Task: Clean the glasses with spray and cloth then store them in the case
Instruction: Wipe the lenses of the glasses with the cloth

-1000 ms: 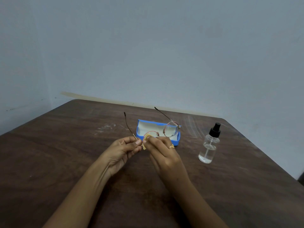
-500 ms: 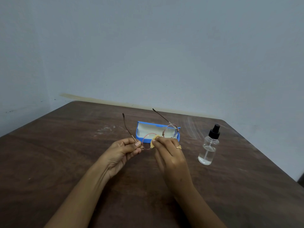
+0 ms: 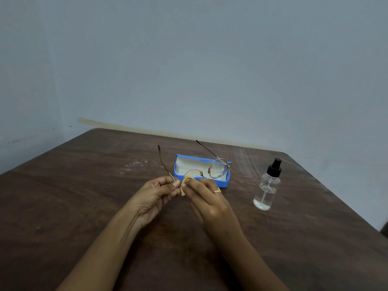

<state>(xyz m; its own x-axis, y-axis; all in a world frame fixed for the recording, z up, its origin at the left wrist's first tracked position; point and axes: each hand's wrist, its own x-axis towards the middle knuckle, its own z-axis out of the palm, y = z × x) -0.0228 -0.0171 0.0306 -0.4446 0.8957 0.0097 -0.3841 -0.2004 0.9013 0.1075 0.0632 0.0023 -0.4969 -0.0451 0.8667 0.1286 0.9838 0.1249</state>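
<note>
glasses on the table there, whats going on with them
A person is wiping the glasses above a brown wooden table. The left hand pinches the frame at the hinge of one lens, and the right hand rubs a small yellow cloth on that lens. Both temples are unfolded and point away from the person. Behind the hands, the blue case lies open. The clear spray bottle stands upright to the right, untouched.

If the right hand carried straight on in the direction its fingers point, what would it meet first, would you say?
Probably the open blue case, which lies just beyond the right hand and the cloth it pinches on the glasses; depth is hard to judge.
</note>
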